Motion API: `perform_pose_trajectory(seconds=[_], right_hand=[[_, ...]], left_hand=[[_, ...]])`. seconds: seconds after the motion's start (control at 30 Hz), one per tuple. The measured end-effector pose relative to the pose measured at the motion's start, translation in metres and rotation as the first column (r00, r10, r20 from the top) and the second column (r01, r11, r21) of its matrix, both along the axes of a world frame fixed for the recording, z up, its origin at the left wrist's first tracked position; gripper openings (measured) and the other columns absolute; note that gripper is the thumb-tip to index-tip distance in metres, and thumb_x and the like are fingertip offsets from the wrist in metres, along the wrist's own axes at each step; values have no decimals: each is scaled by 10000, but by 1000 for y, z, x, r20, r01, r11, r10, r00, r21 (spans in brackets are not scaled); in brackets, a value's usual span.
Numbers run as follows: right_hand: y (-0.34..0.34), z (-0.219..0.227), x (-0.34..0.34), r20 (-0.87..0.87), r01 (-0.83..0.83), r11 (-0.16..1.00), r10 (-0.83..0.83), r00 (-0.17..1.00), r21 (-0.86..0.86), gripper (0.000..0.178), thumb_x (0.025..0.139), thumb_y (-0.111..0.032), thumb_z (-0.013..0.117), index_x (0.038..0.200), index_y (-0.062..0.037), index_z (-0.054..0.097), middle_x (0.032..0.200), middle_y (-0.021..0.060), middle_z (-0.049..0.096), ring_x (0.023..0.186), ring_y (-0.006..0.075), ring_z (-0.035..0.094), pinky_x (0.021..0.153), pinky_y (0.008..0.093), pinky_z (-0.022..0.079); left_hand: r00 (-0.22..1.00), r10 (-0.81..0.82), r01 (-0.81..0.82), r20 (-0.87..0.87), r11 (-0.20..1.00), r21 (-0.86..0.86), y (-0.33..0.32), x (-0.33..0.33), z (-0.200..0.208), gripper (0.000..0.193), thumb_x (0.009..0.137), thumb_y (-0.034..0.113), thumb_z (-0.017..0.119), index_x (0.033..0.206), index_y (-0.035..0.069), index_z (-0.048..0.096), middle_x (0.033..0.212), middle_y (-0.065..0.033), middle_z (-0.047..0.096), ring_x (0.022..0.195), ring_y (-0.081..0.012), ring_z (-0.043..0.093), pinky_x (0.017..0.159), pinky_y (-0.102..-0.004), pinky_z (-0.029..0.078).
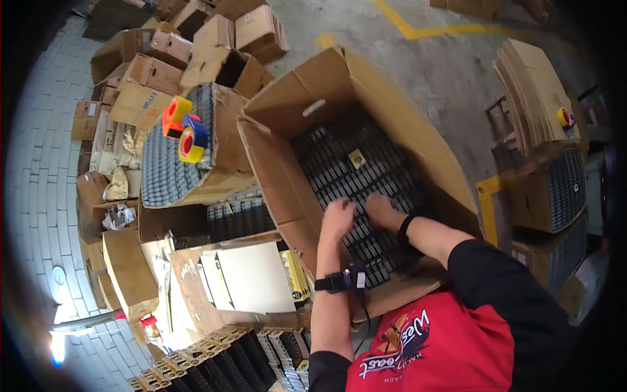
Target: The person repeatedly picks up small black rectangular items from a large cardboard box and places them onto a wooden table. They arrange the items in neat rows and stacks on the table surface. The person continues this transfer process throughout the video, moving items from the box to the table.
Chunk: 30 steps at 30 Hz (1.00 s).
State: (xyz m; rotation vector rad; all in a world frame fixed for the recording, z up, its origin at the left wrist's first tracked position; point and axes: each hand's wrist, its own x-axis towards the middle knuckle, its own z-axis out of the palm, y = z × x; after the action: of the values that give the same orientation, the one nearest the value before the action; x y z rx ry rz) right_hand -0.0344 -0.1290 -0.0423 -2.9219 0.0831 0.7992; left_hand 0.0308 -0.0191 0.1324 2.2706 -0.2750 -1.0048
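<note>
Both hands reach down into a large open cardboard carton point(281, 196), whose floor is covered with tight rows of small dark packs point(333, 147). Over the near part of the rows, my left hand point(337, 219) has its fingers curled together at the packs. Close on its right is my right hand point(384, 212), its fingers also bent inward. What either hand pinches is too small or hidden to name. A small yellowish square piece point(357, 159) lies on the packs just beyond the hands.
Left of the carton stands a filled box point(228, 130) with tape dispensers point(186, 130) on top. A wooden table point(189, 277) bears cream card sheets point(255, 277). Rows of black packs point(222, 359) line the lower left. Flattened cartons point(532, 98) stack at right.
</note>
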Motion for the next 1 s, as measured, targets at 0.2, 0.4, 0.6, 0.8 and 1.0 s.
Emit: perform_pose_trajectory(seconds=[0.2, 0.4, 0.6, 0.8, 1.0], right_hand=[[-29, 36, 17, -717, 123, 920, 202, 668, 373, 295, 722, -275, 707, 918, -56, 683, 974, 109, 659, 836, 254, 638, 712, 421, 507], [-2, -26, -66, -915, 475, 784, 310, 259, 400, 429, 641, -185, 783, 1010, -18, 641, 990, 121, 647, 872, 233, 616, 773, 404, 482], [13, -48, -97, -849, 281, 823, 384, 364, 493, 299, 733, -150, 670, 1022, -73, 661, 1017, 122, 648, 866, 272, 607, 755, 410, 472], [-20, 33, -20, -573, -195, 924, 359, 737, 328, 280, 688, -202, 675, 948, -98, 687, 1019, 93, 657, 934, 296, 625, 756, 390, 501], [-90, 43, 77, 148, 487, 869, -494, 857, 84, 342, 758, -72, 550, 1087, 17, 559, 912, 185, 653, 879, 331, 636, 761, 400, 506]], left_hand=[[971, 226, -215, 77, 967, -136, 27, 17, -46, 347, 799, 187, 581, 1013, -86, 592, 784, -94, 629, 719, -157, 571, 688, -286, 463], [964, 210, -202, 161, 977, -64, 19, 12, -24, 424, 818, 230, 565, 1105, -82, 547, 902, -197, 632, 838, -286, 608, 765, -340, 462], [976, 116, -136, 184, 986, 98, 14, 6, -13, 437, 826, 262, 526, 1142, -40, 540, 1040, -254, 595, 1011, -383, 560, 872, -389, 436], [989, 134, -132, -68, 991, 38, 7, 17, -38, 371, 809, 212, 523, 1092, -19, 584, 1055, -243, 595, 1037, -365, 555, 888, -391, 430], [993, -16, -1, 117, 989, 148, -36, 25, -89, 426, 802, 128, 460, 1220, 61, 512, 1081, -215, 595, 1031, -372, 554, 881, -436, 435]])
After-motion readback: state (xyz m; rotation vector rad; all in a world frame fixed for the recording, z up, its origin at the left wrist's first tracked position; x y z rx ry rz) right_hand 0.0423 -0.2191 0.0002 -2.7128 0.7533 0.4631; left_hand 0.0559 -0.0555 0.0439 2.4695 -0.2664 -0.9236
